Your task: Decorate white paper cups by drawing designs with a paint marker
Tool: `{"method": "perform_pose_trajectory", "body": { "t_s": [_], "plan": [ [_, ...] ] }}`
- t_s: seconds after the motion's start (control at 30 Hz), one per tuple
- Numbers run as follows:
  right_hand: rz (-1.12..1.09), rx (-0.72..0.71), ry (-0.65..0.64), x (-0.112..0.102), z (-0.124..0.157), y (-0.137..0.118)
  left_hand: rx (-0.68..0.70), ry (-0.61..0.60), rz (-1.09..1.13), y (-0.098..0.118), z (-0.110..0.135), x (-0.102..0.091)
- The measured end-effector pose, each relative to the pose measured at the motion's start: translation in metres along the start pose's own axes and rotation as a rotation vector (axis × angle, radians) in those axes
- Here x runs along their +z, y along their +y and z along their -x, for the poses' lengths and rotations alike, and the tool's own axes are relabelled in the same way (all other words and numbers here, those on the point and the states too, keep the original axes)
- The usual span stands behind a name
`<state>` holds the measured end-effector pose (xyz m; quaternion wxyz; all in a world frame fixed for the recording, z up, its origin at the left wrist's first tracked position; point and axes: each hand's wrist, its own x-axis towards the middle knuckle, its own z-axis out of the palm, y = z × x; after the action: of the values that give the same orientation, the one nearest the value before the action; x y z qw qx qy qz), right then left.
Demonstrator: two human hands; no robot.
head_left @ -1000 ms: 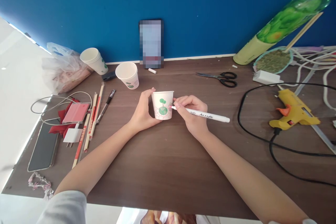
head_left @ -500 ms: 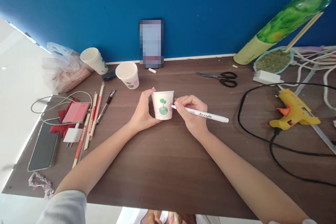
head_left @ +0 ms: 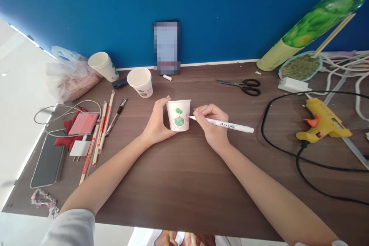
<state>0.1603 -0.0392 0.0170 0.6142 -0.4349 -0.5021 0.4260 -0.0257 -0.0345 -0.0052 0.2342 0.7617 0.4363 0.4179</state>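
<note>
A white paper cup [head_left: 178, 116] with a green plant print and faint pink line pattern is held upright, its printed side facing me. My left hand [head_left: 157, 123] is closed around its left side, thumb under or along the lower edge and fingers partly hidden behind it. In my right hand [head_left: 213, 125] is a white acrylic marker [head_left: 227, 124], gripped like a pen. Its pink tip is at the right side of the cup's print; whether it touches the wall is hard to tell.
Behind stand another paper cup [head_left: 140, 83], stacked cups [head_left: 103, 66] and a propped phone [head_left: 167, 48]. Wrapped chopsticks [head_left: 99, 132], a pen [head_left: 116, 117] and a second phone [head_left: 48, 159] lie left. To the right are scissors [head_left: 242, 85] and a yellow glue gun [head_left: 324, 120] with a black cord.
My right hand and the marker have shifted very slightly to the right, and the marker's rear end with them. The cup and my left hand have hardly moved.
</note>
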Motion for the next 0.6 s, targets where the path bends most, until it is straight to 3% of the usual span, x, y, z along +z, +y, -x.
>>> {"method": "perform_pose_trajectory", "body": {
  "t_s": [0.17, 0.33, 0.6],
  "plan": [
    [-0.003, 0.028, -0.004, -0.002, 0.000, 0.004, -0.014, -0.008, 0.007, -0.001, 0.000, 0.000],
    [-0.212, 0.156, -0.001, -0.006, -0.006, 0.011, -0.005, -0.037, 0.003, -0.003, 0.001, 0.001],
    [-0.351, 0.196, -0.052, -0.002, -0.005, -0.001, 0.141, -0.046, -0.067, 0.003, -0.004, -0.003]
  ]
}}
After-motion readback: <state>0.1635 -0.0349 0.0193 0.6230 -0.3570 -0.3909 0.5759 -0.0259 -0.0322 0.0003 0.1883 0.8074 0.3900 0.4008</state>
